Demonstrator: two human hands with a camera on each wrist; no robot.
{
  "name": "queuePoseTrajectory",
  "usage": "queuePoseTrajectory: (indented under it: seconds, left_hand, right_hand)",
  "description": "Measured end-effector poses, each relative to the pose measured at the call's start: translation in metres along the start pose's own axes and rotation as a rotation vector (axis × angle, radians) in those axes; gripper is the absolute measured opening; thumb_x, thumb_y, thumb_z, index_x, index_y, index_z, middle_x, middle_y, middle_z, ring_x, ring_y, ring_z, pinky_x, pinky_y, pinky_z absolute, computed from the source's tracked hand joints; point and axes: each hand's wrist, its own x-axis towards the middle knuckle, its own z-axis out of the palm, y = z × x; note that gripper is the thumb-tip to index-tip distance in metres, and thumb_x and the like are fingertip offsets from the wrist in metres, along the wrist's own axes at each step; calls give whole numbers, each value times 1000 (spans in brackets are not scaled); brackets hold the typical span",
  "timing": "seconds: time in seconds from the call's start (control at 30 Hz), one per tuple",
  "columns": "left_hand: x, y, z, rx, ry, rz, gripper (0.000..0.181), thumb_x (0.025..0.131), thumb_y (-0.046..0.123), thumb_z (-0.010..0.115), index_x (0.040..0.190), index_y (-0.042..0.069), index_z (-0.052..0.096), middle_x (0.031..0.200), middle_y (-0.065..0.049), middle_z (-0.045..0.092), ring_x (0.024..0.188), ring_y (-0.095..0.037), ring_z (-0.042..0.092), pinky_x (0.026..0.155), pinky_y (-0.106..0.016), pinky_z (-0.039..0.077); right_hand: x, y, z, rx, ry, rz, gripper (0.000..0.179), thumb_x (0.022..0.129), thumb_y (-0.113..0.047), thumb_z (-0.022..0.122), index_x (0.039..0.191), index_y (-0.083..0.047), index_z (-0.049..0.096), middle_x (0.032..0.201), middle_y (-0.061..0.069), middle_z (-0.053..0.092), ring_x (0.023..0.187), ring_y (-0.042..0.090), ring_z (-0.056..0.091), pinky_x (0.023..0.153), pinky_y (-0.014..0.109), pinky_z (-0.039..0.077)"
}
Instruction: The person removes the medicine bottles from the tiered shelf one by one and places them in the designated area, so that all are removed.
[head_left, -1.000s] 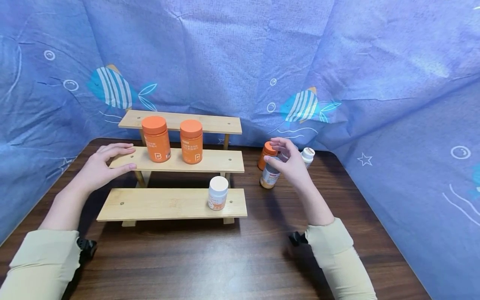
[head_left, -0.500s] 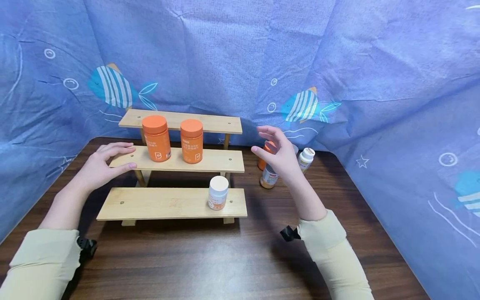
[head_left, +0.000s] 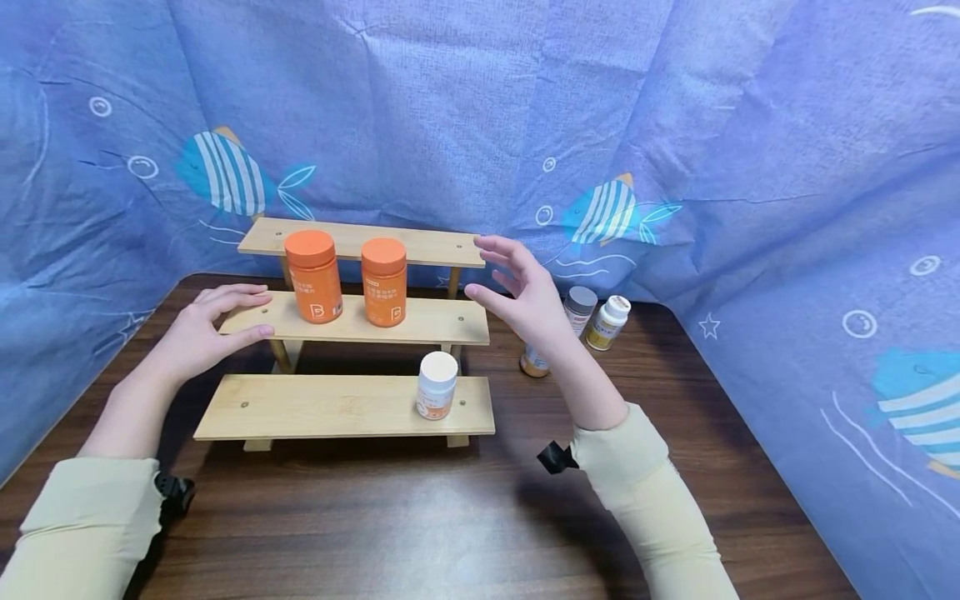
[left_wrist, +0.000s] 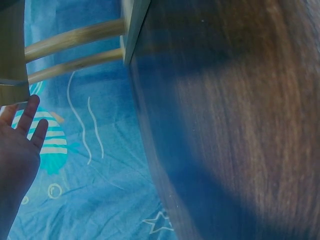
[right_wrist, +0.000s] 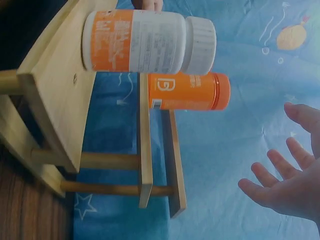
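A three-tier wooden display stand (head_left: 315, 408) rises in steps on the dark table. My left hand (head_left: 191, 333) holds the left end of its middle board, thumb at the front edge and forefinger toward the back. In the left wrist view, other fingers of that hand (left_wrist: 20, 150) reach past the board. Two orange jars, the left one (head_left: 315, 279) and the right one (head_left: 384, 283), stand on that board. A white-capped bottle (head_left: 436, 387) stands at the lowest board's right. My right hand (head_left: 525, 296) holds nothing, fingers spread and slightly bent, near the upper boards' right end.
Right of the stand, a grey-capped bottle (head_left: 579, 308) and a white-capped yellow-labelled bottle (head_left: 607, 323) stand on the table (head_left: 337, 517). Another bottle (head_left: 532, 363) is mostly hidden behind my right hand. A blue fish-print cloth (head_left: 450, 108) hangs behind.
My right hand has moved left and slightly up, away from the bottles at the right toward the stand, uncovering some bottles and hiding an orange-capped one. My left hand stays in place.
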Motion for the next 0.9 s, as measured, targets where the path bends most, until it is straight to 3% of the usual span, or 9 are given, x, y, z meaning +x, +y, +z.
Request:
queuePoseTrajectory:
  seconds: [0.37,0.6,0.9]
  left_hand:
    - [-1,0,1,-9,-9,-8,54,80,31,76,128,10,59,136,-16,48,130,-39,31,100,-65,24]
    - [-1,1,-1,-3,0,-5,54,80,29,77,127,10,60,136,-15,49,130,-39,32,101,-64,24]
    - [0,2,-2,-3,-9,-19,55,79,29,77,127,10,60,137,-13,48,130,-38,32,100,-64,25]
  right_hand:
    - [14,-8,20,-69,-79,-11,54,84,-10,71,134,-8,49,140,6,48,130,23,44,106,41,38]
    - [35,16,33,-149,-131,-62,57,83,-25,74,134,-24,49,138,-8,48,126,9,46,101,33,43]
    - [49,22,49,-168,-176,-37,58,82,-26,75,134,-21,50,138,-4,49,128,21,46,100,40,43]
